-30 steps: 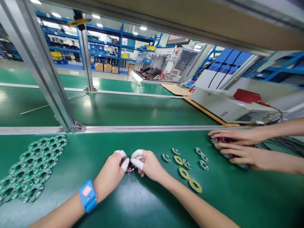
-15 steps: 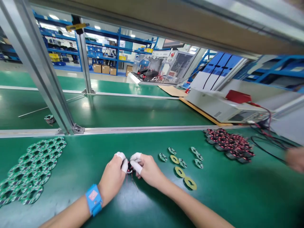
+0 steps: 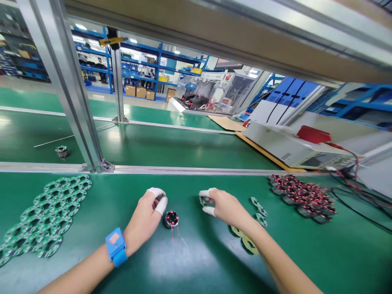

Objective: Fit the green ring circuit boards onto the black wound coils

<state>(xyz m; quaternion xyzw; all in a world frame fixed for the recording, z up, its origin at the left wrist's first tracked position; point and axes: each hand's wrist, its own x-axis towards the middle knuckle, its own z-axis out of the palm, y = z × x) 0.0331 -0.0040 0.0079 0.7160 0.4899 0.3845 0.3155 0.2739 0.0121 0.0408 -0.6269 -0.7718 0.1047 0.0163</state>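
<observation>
A small motor stator [image 3: 172,219] with dark red windings and thin trailing wires stands on the green bench. My left hand [image 3: 147,214], in white finger cots, is just left of it without touching; its fingers are curled with thumb and forefinger apart. To the stator's right, my right hand [image 3: 225,207] is closed, its white-covered fingertips around a green ring-shaped circuit board [image 3: 203,200] partly hidden by them. Yellow insulating rings [image 3: 250,246] lie beneath my right forearm, partly covered. Several more green ring boards [image 3: 261,219] lie beyond that arm.
Rows of green ring boards [image 3: 50,222] cover the bench at left. A cluster of wound stators [image 3: 301,194] sits at right, near black cables [image 3: 361,204]. A metal post [image 3: 69,85] and a bench rail [image 3: 190,170] stand ahead. One stator [image 3: 61,152] is behind the rail.
My hands have parted from the stator, leaving it upright on the bench. My right hand has moved right and taken a green ring board. Another person's hand at the right edge has left view.
</observation>
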